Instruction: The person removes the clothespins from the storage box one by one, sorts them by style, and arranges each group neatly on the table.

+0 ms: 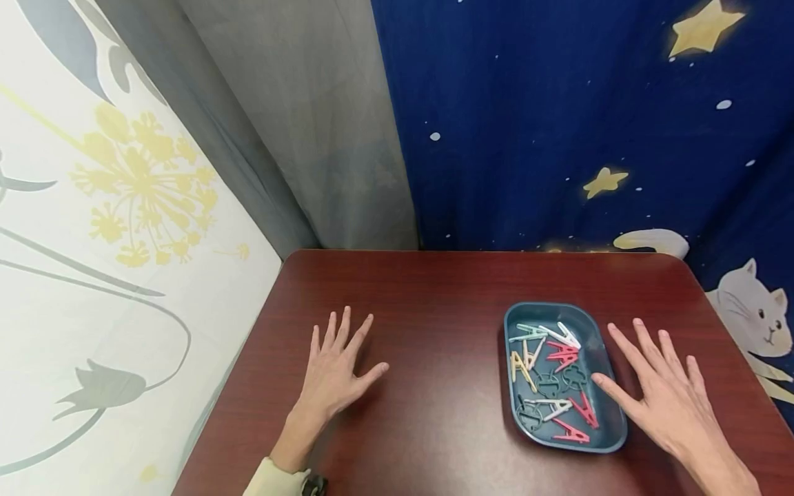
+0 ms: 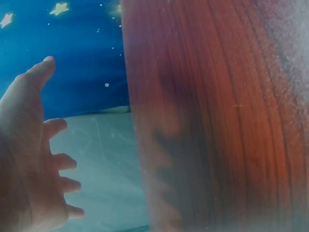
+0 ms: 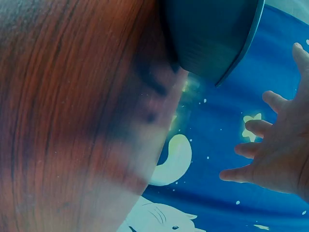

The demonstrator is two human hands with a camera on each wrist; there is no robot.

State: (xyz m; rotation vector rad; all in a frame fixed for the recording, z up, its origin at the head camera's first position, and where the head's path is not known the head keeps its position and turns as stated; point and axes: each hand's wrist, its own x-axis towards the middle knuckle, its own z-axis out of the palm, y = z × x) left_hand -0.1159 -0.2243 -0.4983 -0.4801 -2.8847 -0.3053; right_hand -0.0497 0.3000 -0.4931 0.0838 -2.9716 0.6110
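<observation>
My left hand (image 1: 335, 372) hovers over the left part of the table with its fingers spread and nothing in them. On the other side, my right hand (image 1: 666, 396) is spread too and holds nothing; its thumb reaches toward the right rim of a dark blue plastic tray (image 1: 611, 427). Inside the tray lie several clothespins: red ones (image 1: 563, 355), white ones (image 1: 561, 336), a mint green one (image 1: 527, 333) and yellow ones (image 1: 522, 368). Dark green ring-like pieces (image 1: 573, 377) lie among them. In the right wrist view the tray's outer wall (image 3: 212, 38) shows above the spread fingers.
The reddish-brown wooden table (image 1: 434, 331) has rounded far corners. Behind it hang a grey curtain (image 1: 322, 124) and a blue curtain (image 1: 527, 124) with stars and a cat. A white patterned wall panel (image 1: 205, 289) borders the left edge.
</observation>
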